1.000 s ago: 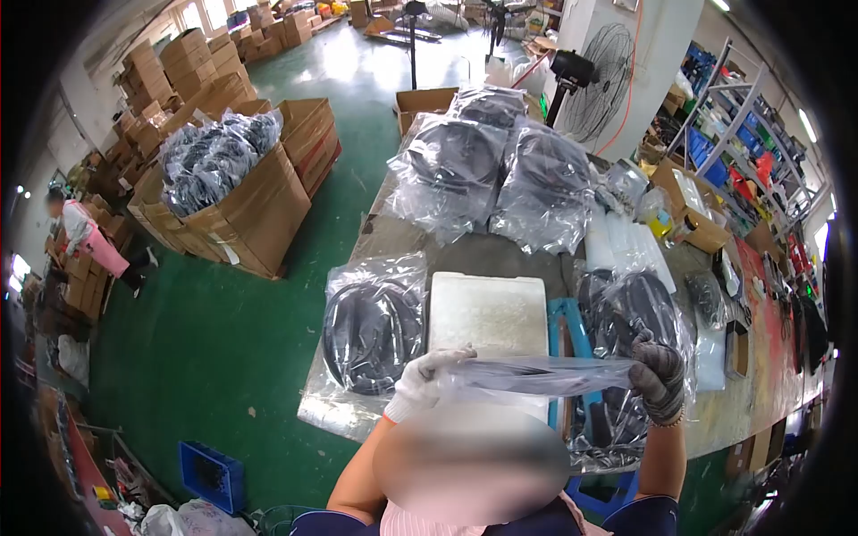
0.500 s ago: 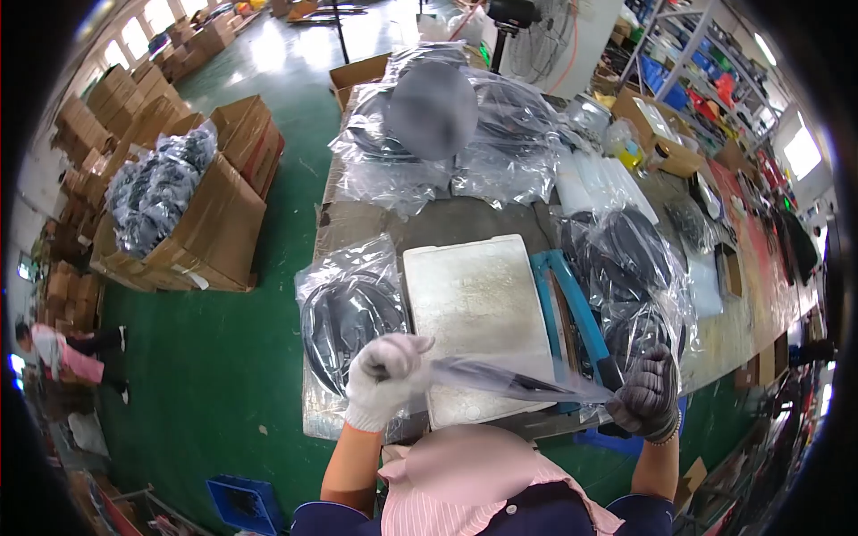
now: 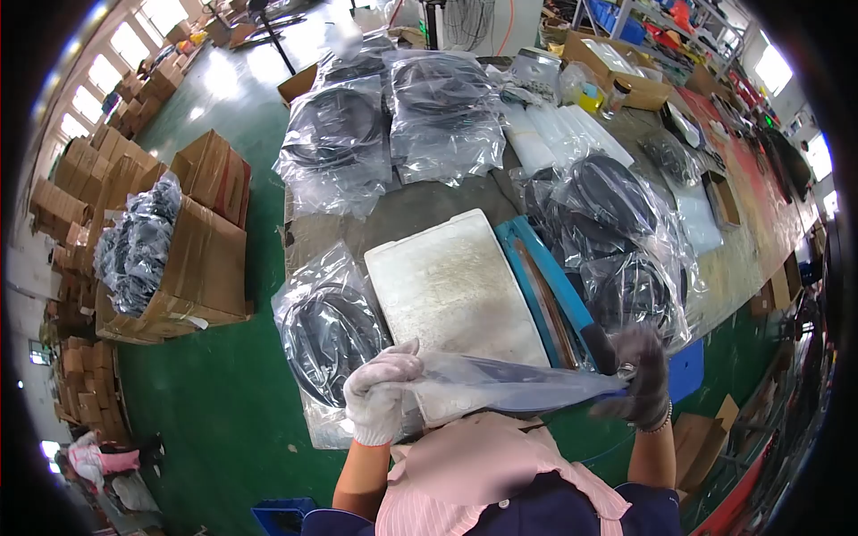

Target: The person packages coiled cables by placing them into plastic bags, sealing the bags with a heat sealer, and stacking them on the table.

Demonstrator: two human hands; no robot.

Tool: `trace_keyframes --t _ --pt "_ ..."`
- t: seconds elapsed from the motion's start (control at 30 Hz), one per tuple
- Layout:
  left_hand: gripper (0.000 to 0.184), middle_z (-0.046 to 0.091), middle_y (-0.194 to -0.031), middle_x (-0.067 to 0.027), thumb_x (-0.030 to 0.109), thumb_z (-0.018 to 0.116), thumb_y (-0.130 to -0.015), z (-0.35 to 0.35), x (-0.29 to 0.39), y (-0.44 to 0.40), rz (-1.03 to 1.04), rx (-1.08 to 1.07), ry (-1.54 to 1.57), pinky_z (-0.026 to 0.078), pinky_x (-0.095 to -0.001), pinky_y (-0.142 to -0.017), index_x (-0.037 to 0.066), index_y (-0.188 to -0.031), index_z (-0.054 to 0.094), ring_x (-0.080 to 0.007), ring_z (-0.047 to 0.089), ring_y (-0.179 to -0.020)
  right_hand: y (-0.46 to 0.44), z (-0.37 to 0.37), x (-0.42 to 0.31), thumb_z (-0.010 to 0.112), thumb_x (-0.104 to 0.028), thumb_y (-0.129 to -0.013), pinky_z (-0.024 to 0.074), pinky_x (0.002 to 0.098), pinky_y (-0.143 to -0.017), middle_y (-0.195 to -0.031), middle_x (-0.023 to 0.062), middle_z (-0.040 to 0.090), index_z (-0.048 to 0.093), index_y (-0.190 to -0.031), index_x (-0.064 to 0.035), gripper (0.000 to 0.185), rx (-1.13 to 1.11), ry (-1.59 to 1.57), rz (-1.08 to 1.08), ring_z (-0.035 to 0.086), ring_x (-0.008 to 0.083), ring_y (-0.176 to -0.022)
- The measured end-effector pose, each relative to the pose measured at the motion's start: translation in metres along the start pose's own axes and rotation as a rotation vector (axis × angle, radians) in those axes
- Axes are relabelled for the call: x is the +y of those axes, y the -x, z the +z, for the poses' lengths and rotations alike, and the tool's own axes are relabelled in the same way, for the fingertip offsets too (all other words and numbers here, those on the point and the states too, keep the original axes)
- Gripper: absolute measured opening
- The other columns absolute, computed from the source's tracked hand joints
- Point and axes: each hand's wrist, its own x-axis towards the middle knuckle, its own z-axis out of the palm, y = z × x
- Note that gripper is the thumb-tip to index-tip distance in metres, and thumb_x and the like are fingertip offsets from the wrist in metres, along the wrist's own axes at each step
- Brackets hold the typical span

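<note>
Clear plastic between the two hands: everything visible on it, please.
The clear plastic is thin, see-through, bluish-grey film, creased lengthwise and slightly shiny. It stretches roughly level from the left hand, in a white glove, to the right hand, in a dark glove, narrowing toward the right. Both hands grip its ends. In view it crosses the near part of the white slab; whether it touches the slab is unclear. Blur hides whether anything is inside.
</note>
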Motion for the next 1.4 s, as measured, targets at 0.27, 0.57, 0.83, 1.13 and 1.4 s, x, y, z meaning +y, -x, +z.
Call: trace_keyframes --t 0.27,0.57,0.83,1.13,1.4 --pt "0.017 0.068 -0.09 -0.0137 0.015 0.075 -0.084 -0.009 0.002 -0.011 -0.108 -0.049 -0.147 0.043 -0.0579 -0.106 0.003 -0.087 0.063 -0.0325 0.065 -0.098 0.005 0.013 0.01 0.084 -0.023 -0.073 0.0478 0.0338 -0.056 -0.077 -0.0016 0.069 0.076 -0.087 -0.0172 0.017 -0.061 0.051 -0.201 0.063 0.0172 -0.065" --pt "0.021 0.064 -0.077 -0.0114 0.013 0.055 -0.095 0.065 0.041 -0.071 0.174 0.092 -0.417 0.053 -0.0362 -0.08 -0.004 -0.09 0.065 -0.025 0.064 -0.076 0.08 0.007 -0.015 0.086 -0.022 -0.071 0.0517 0.0353 -0.06 -0.074 0.0003 0.068 0.074 -0.085 -0.0159 0.021 -0.132 -0.168 0.195 0.066 0.0214 -0.067" --pt "0.035 0.073 -0.093 -0.0127 0.041 0.057 -0.093 0.072 -0.207 -0.125 -0.667 -0.535 -1.393 0.052 -0.0425 -0.084 0.016 -0.113 0.073 -0.0305 0.07 -0.09 0.17 0.101 0.13 0.079 -0.017 -0.086 0.0521 0.0325 -0.071 -0.08 0.0056 0.069 0.067 -0.094 -0.0029 0.021 0.201 -0.449 1.268 0.062 0.0152 -0.072" --pt "0.038 0.073 -0.105 -0.0141 0.041 0.058 -0.094 0.115 -0.26 -0.142 -0.766 -0.403 -1.414 0.051 -0.0449 -0.088 0.013 -0.117 0.07 -0.0335 0.069 -0.102 0.177 0.04 0.224 0.062 -0.014 -0.096 0.054 0.0391 -0.078 -0.098 0.0108 0.072 0.06 -0.119 -0.0047 0.024 -0.032 0.284 0.889 0.067 0.0262 -0.084" --pt "0.041 0.07 -0.116 -0.0141 0.04 0.063 -0.09 0.109 -0.278 -0.156 -0.877 -0.22 -1.33 0.05 -0.0473 -0.092 0.016 -0.124 0.06 -0.0357 0.066 -0.11 0.064 -0.008 0.148 0.066 -0.026 -0.093 0.0458 0.0363 -0.1 -0.134 0.01 0.059 0.047 -0.142 -0.0063 0.056 0.199 -0.603 0.716 0.057 0.0201 -0.119"
